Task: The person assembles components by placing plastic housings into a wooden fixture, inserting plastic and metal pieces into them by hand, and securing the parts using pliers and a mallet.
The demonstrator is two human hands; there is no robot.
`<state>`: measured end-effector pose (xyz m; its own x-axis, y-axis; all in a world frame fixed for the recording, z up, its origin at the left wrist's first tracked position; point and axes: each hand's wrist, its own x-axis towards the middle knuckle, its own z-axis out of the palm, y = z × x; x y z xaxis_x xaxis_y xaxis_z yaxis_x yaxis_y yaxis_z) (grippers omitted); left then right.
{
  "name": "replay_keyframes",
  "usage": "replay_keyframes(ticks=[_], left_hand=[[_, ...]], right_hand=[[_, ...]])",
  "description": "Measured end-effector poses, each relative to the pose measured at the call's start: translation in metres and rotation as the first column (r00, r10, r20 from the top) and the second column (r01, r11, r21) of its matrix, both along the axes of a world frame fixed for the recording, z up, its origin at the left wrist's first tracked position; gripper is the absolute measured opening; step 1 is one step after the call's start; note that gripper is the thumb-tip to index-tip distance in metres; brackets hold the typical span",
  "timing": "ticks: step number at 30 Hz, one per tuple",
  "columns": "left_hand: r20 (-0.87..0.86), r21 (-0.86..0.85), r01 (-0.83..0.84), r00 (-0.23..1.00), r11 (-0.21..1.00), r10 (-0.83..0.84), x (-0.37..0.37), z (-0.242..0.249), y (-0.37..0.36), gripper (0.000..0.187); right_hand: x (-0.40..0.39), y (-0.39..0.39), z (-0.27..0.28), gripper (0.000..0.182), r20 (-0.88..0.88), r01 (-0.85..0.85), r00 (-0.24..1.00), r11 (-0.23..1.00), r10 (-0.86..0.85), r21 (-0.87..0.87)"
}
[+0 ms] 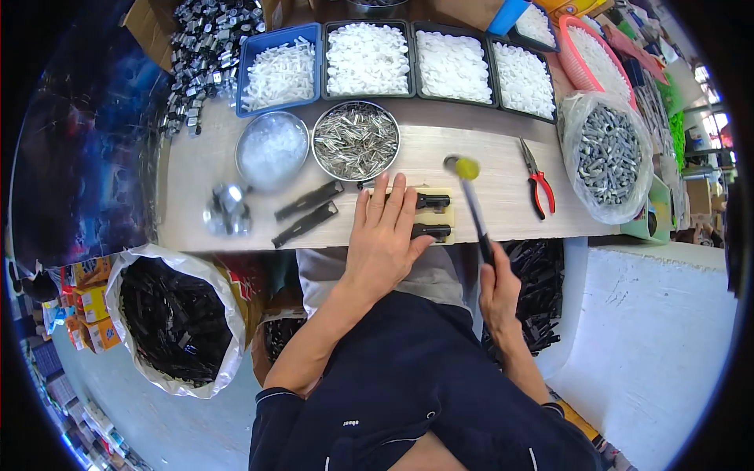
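Observation:
My left hand (385,235) lies flat with its fingers stretched out, over black plastic parts (432,201) set in a pale yellow block (448,216) at the table's front edge. The hand hides much of these parts. In my right hand (500,292) is the black handle of a small hammer (474,206). Its yellow-faced head is raised a little to the right of the block and slightly blurred. Two loose black strips (306,224) rest left of my left hand. Just beyond my fingertips stands a round metal bowl (397,149) of small metal pins.
Red-handled pliers (539,184) lie at right, beside a plastic bag (644,161) of grey metal pieces. Trays (321,59) of white plastic parts line the back. Left are a bowl (271,149) of clear pieces and shiny metal parts (228,208). A white sack (118,306) holds black parts below.

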<state>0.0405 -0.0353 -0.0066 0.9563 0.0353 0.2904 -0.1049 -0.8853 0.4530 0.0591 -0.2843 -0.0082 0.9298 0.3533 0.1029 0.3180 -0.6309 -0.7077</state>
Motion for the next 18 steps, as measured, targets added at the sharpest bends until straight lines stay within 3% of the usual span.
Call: replay_keyframes(ticks=[1, 4, 7, 10, 12, 14, 18], left_hand=[[-0.079, 0.035, -0.001, 0.997, 0.999, 0.004, -0.002, -0.005, -0.005, 0.08], [-0.132, 0.141, -0.009, 0.991, 0.99, 0.028, -0.006, -0.013, -0.013, 0.09], [-0.143, 0.175, -0.013, 0.989, 0.985, 0.038, -0.007, -0.015, -0.014, 0.093], [-0.17, 0.167, 0.005, 0.985, 0.986, 0.023, -0.007, -0.013, -0.013, 0.095], [-0.197, 0.155, 0.019, 0.98, 0.988, 0.012, -0.009, -0.009, -0.014, 0.098], [-0.21, 0.139, 0.016, 0.978, 0.99, 0.014, -0.008, -0.008, -0.015, 0.1], [-0.205, 0.119, 0.021, 0.979, 0.993, 0.004, -0.007, -0.009, -0.015, 0.101]], right_hand=[[-0.007, 0.0, 0.009, 0.042, -0.134, 0.003, 0.991, 1.0, 0.0, 0.019], [-0.02, -0.01, 0.015, 0.044, -0.217, -0.003, 0.976, 0.999, -0.009, -0.054], [-0.028, -0.018, 0.015, 0.046, -0.016, -0.043, 0.999, 0.998, 0.044, 0.035], [-0.031, -0.015, -0.001, 0.047, 0.13, -0.067, 0.989, 0.998, 0.065, 0.013], [-0.033, -0.01, -0.013, 0.047, -0.125, -0.03, 0.992, 0.996, 0.019, -0.085], [-0.032, -0.006, -0.001, 0.046, -0.182, -0.012, 0.983, 0.997, -0.003, -0.083], [-0.038, -0.017, 0.006, 0.045, -0.122, -0.034, 0.992, 0.999, 0.031, -0.026]])
